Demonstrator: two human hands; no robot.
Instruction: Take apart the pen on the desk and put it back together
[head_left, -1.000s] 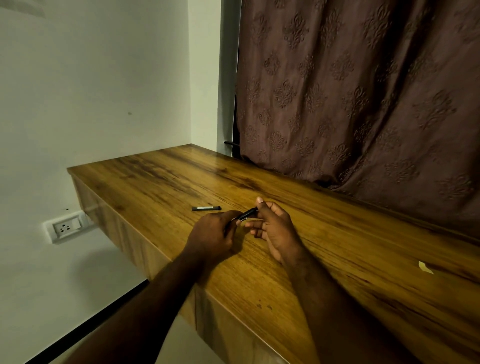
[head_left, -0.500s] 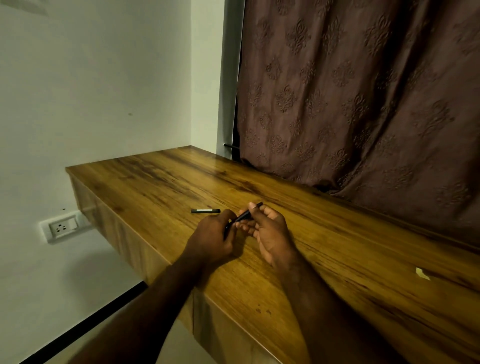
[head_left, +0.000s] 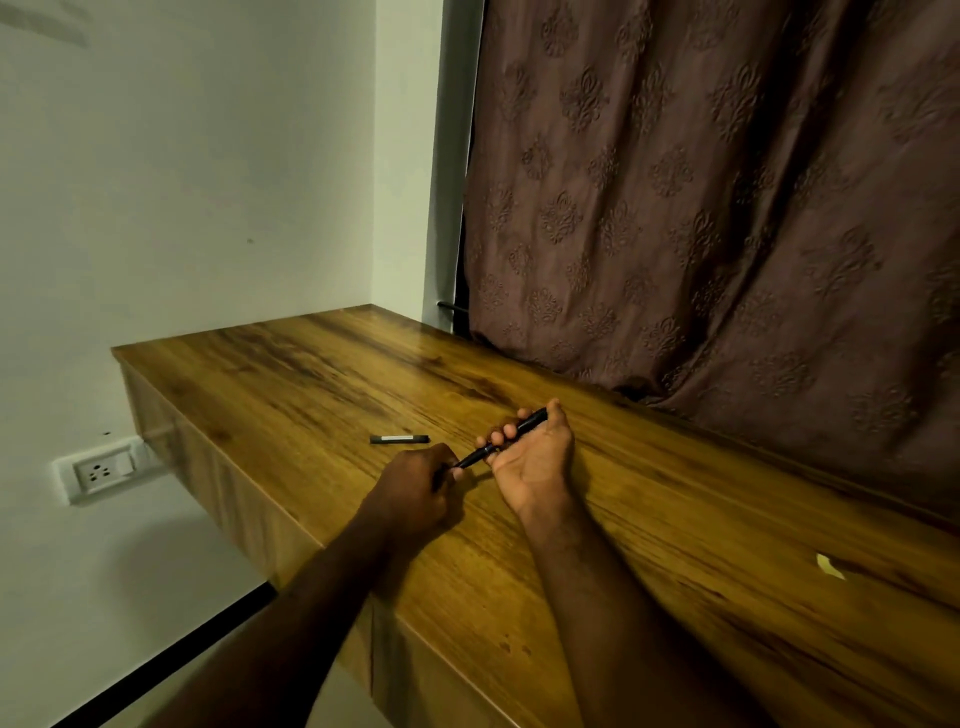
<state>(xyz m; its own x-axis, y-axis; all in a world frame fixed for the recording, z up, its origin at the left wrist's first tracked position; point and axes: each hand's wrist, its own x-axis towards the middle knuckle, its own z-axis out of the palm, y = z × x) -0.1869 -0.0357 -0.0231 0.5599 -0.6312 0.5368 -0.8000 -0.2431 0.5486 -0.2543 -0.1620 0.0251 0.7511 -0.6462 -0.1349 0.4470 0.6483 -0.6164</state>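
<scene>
A thin black pen body (head_left: 511, 434) is held above the wooden desk (head_left: 322, 384) between both hands. My right hand (head_left: 535, 457), palm turned up, has its fingers curled round the upper part of the pen. My left hand (head_left: 418, 486) pinches the pen's lower end with its fingertips; that end is hidden by the fingers. A short black pen cap (head_left: 399, 439) with a pale strip lies flat on the desk, just left of and beyond the hands.
A brown patterned curtain (head_left: 727, 208) hangs behind the desk's far edge. A small yellowish scrap (head_left: 829, 566) lies on the desk at the right. A white wall socket (head_left: 101, 470) sits below the desk's left end.
My right hand has turned palm up and slid further along the pen, so more of the black body shows between the hands. The cap on the desk has not moved.
</scene>
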